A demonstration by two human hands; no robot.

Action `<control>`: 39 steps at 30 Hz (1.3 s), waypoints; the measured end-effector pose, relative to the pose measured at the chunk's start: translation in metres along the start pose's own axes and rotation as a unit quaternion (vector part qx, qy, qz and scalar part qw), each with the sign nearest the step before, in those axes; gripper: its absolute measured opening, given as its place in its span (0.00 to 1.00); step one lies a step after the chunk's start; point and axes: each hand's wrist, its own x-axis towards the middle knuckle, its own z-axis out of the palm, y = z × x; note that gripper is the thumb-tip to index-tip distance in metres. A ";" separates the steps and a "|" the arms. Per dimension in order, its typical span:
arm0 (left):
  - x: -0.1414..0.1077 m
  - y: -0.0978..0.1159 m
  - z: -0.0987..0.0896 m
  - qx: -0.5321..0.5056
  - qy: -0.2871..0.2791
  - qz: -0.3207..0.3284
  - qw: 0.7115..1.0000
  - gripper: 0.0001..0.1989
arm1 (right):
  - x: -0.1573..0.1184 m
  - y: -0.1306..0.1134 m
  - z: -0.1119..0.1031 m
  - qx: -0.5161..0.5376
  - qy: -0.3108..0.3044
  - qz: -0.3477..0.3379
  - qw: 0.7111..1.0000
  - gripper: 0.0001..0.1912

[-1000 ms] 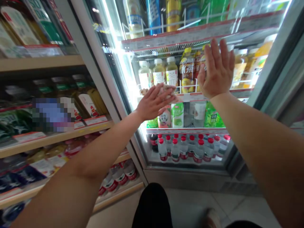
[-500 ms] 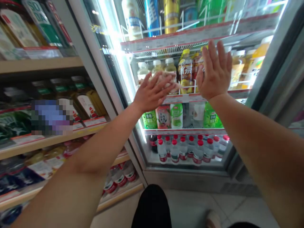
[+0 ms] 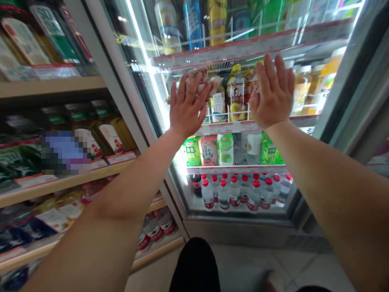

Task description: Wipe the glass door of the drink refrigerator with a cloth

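My left hand (image 3: pixel 187 111) is pressed against the glass door of a drinks fridge (image 3: pixel 234 225), fingers spread over a crumpled pale cloth (image 3: pixel 215 82). The cloth sticks out past the fingertips and to both sides; part of it is hidden under the hand. Farther right, my right hand (image 3: pixel 273 95) lies flat on the glass, palm forward and fingers stretched, with nothing in it. Behind the glass, between the two hands, stand a brown iced tea bottle (image 3: pixel 237 95) and a bottle with a white label (image 3: pixel 218 106).
Inside the fridge, cans (image 3: pixel 193 24) fill the upper shelf and red-capped water bottles (image 3: pixel 224 194) the bottom. A wooden shelf rack (image 3: pixel 54 86) with bottles (image 3: pixel 105 123) adjoins on the left. My dark-clothed knee (image 3: pixel 194 263) is below, above the tiled floor (image 3: pixel 243 263).
My left hand has slid up and slightly left across the glass with the cloth, uncovering the white-labelled bottle. The right hand stays almost where it was.
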 end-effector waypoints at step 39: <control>-0.031 0.030 0.012 0.006 -0.086 0.105 0.991 0.36 | -0.002 0.000 0.002 -0.009 0.007 -0.004 1.000 0.35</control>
